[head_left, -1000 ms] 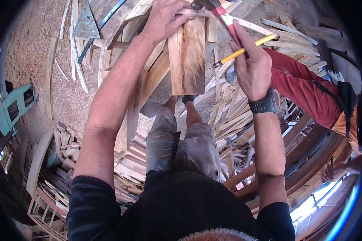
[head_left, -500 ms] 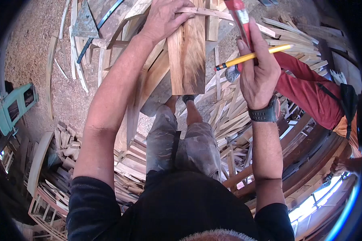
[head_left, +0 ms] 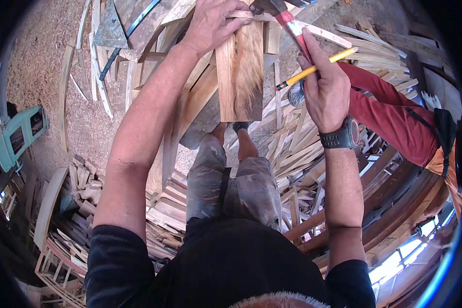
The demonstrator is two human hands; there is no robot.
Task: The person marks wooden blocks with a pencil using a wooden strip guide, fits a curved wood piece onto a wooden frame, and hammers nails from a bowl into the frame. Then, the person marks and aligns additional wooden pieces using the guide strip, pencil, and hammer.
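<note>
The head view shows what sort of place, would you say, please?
Probably a woodworking shop: there are a red-handled metal hammer, a slim yellow pencil and heaped narrow, pale wooden strips.

The wooden board [head_left: 240, 77] looks planed smooth, its grain streaked and faintly lustrous; the thin wooden strip [head_left: 323, 34] is pale and matt. The hammer [head_left: 293, 30] pairs a dark metal head with a worn red-and-silver handle. The pencil [head_left: 318, 69] wears glossy yellow paint. The triangular set square [head_left: 111, 32] has a scuffed, blotchy blue surface. Camouflage shorts [head_left: 251, 187] are matt cloth.
</note>
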